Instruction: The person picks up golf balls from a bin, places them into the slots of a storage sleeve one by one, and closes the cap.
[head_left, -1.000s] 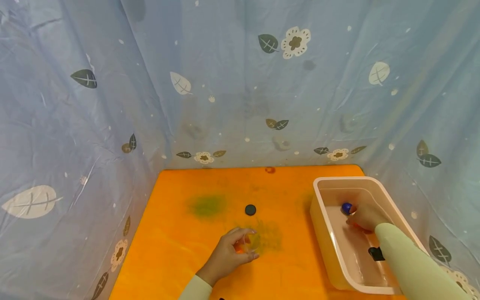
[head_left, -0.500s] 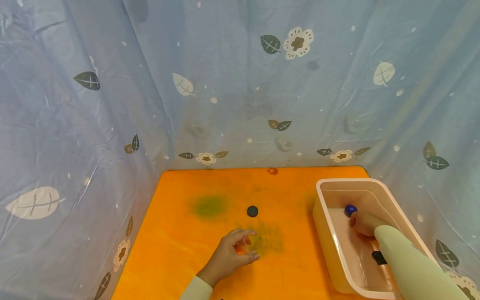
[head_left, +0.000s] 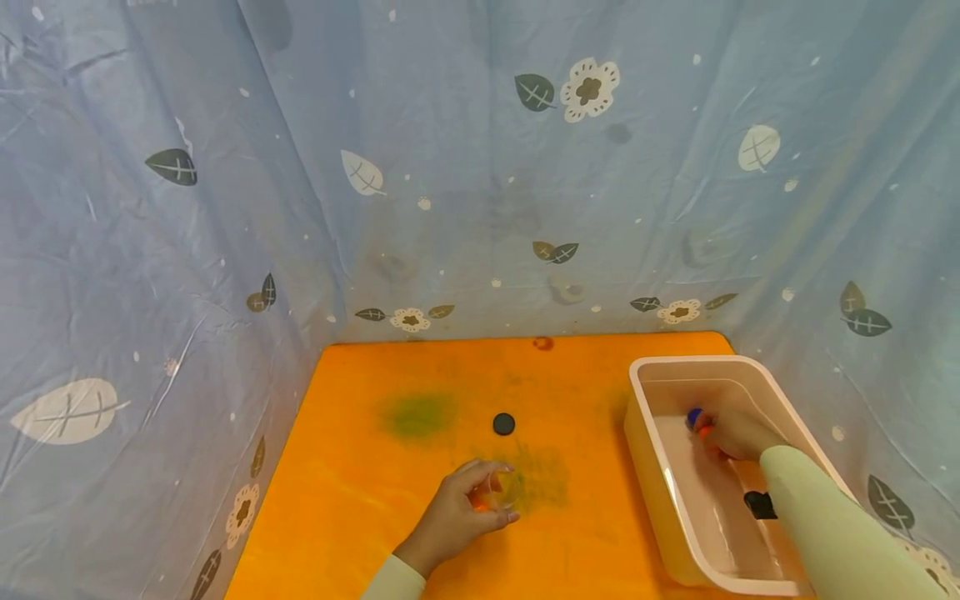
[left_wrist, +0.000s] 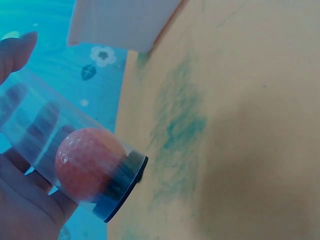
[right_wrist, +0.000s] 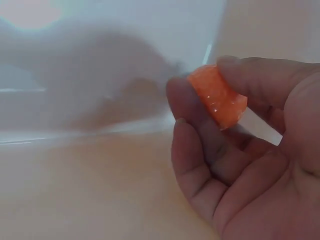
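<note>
Head view: right hand (head_left: 738, 433) works low in the bin (head_left: 667, 475), one blue ball (head_left: 693, 417) close by, one disc (head_left: 504, 424) on the desk (head_left: 352, 475); left wrist: left hand (left_wrist: 25, 195) grips one tube (left_wrist: 42, 92), best kept steady, one red ball (left_wrist: 89, 162) inside; right wrist: one orange piece (right_wrist: 220, 97) pinched over the bin floor, light even pressure advisable.

Your left hand (head_left: 453, 510): six o'clock in head view, fingers curved, thumb opposed. Your right hand (head_left: 738, 433): four o'clock, thumb-and-finger pinch.

L sleeve (head_left: 395, 579) & R sleeve (head_left: 836, 521): lt. yellow-green, plain, approx. same shade.
</note>
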